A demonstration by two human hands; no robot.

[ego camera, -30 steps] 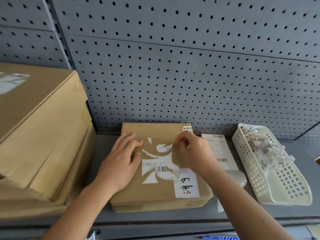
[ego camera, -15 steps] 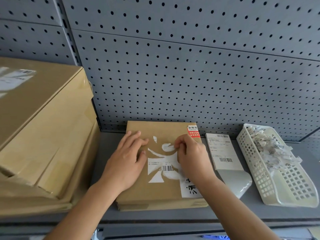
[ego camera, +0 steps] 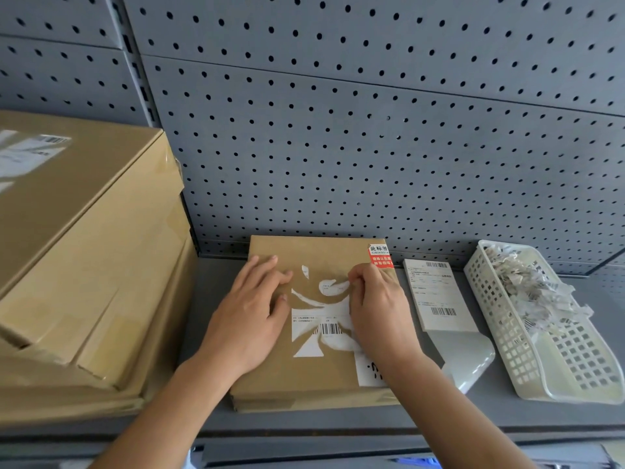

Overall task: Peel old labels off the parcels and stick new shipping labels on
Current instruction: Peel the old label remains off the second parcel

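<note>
A flat brown parcel lies on the grey shelf in front of me. Torn white remains of an old label with a barcode cover its middle. A red and white sticker sits at its far right corner, and a white handwritten label at its near right. My left hand rests flat on the parcel's left side, fingers straight. My right hand pinches a white scrap of the old label near the parcel's far middle. A stack of new shipping labels lies right of the parcel.
A white perforated basket holding several peeled label scraps stands at the right. A translucent backing sheet sticks out from under the label stack. Large cardboard boxes are stacked at the left. Grey pegboard rises behind the shelf.
My right hand has moved slightly toward the parcel's middle, with its fingertips now on a label scrap. The left hand stays pressed in place. The view has shifted a little.
</note>
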